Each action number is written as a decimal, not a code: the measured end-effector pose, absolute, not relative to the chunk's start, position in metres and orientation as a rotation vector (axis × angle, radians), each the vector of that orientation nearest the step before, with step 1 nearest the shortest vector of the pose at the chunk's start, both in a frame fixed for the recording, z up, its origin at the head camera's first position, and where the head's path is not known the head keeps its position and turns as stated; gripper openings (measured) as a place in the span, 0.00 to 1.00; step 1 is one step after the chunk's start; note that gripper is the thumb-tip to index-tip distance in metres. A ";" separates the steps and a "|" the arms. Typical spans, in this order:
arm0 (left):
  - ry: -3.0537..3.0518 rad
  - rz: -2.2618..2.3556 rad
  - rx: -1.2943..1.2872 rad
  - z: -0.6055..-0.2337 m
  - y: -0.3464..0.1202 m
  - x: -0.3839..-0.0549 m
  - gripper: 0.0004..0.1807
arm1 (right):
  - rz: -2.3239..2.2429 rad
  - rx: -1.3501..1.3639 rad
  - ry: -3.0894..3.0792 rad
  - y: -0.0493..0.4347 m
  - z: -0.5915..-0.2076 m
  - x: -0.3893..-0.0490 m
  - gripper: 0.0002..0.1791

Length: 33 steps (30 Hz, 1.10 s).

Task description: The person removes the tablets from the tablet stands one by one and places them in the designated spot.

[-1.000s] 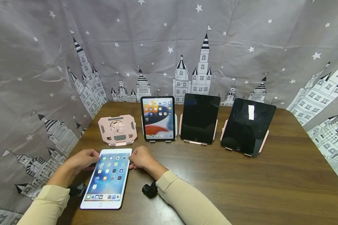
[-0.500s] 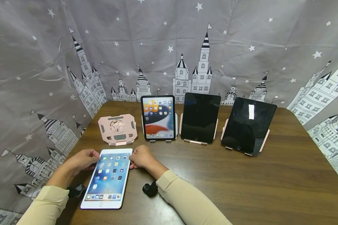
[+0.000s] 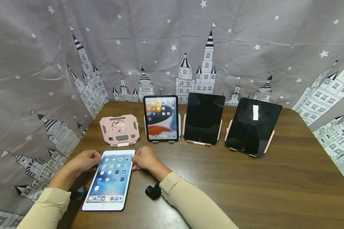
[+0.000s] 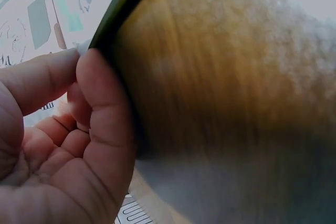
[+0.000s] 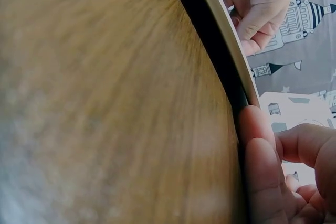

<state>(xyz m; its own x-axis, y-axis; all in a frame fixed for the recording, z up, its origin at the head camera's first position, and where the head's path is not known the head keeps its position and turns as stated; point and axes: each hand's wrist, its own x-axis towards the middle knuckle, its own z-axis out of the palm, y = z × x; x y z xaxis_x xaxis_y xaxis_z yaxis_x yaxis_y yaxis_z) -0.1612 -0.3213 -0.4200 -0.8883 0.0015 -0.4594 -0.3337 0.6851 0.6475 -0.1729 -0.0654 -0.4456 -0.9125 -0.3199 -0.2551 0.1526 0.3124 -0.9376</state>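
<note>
A white tablet (image 3: 110,178) with a lit screen of app icons lies face up at the left front of the table. My left hand (image 3: 85,161) pinches its left edge near the far corner, thumb above and fingers below, as the left wrist view shows. At the opposite edge, my right hand (image 3: 144,159) grips the tablet near the far right corner, fingertips (image 5: 257,124) tucked at its underside. Just beyond the tablet stands a pink tablet stand (image 3: 119,129) bearing nothing. Whether the tablet's far end is raised off the wood is hard to tell.
To the right of the pink stand, a lit tablet (image 3: 161,117) and two dark tablets (image 3: 204,119) (image 3: 253,127) lean on stands in a row. A grey castle-print curtain (image 3: 172,47) hangs behind the brown wooden table (image 3: 218,190).
The whole head view shifts slightly upward, as if the head tilts down a little. Both hands keep their hold on the white tablet, with no visible movement across the table.
</note>
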 end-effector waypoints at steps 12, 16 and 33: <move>2.483 1.061 -0.256 -0.421 -0.322 -0.161 0.10 | -1.610 -0.143 2.204 -0.065 -0.446 -0.172 0.14; 2.492 1.061 -0.244 -0.420 -0.321 -0.159 0.11 | -1.609 -0.142 2.207 -0.065 -0.446 -0.172 0.14; 2.637 0.942 -0.231 -0.392 -0.295 -0.172 0.22 | -1.621 -0.522 2.306 -0.024 -0.434 -0.191 0.01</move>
